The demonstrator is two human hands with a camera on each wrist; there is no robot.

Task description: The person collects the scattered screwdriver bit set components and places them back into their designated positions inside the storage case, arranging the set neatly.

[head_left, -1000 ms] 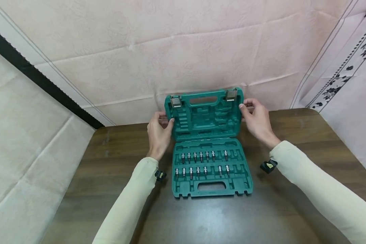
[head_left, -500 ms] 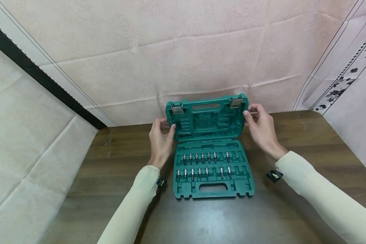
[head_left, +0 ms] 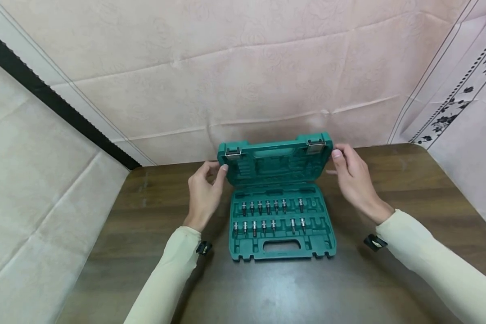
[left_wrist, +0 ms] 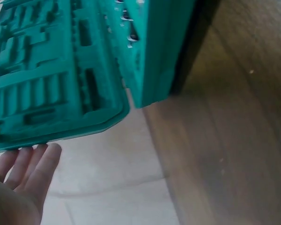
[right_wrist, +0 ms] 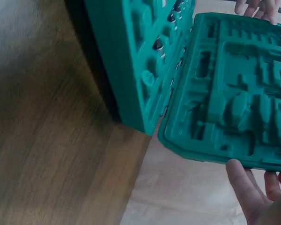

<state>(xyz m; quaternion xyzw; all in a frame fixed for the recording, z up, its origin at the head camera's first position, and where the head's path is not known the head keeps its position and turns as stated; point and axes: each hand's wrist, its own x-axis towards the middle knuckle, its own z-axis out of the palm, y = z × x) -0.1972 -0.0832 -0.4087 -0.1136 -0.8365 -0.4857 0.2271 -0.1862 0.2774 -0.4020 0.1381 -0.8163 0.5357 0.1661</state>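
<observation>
A green plastic socket case stands open in the head view. Its lid [head_left: 277, 164] leans up from the hinge at the back, with two metal latches [head_left: 316, 147] along its top edge. Two rows of metal bit sockets [head_left: 267, 207] sit in the base [head_left: 243, 249], with some slots bare. My left hand [head_left: 204, 193] holds the lid's left edge between thumb and fingers. On the opposite edge my right hand [head_left: 358, 184] has its thumb and fingers about the lid. In the left wrist view, the left fingers [left_wrist: 40, 166] touch the lid's rim.
The case rests on a brown wooden table [head_left: 154, 225], near its back edge. A pale patterned cloth [head_left: 243, 81] hangs right behind the lid. Cloth also covers both sides, with a black strip [head_left: 56, 99] at the left and a floral border [head_left: 441, 121] at the right.
The lid's top edge has come down and forward from near upright, so it tilts over the base. Both hands have moved with it and spread slightly apart. The base stays in place.
</observation>
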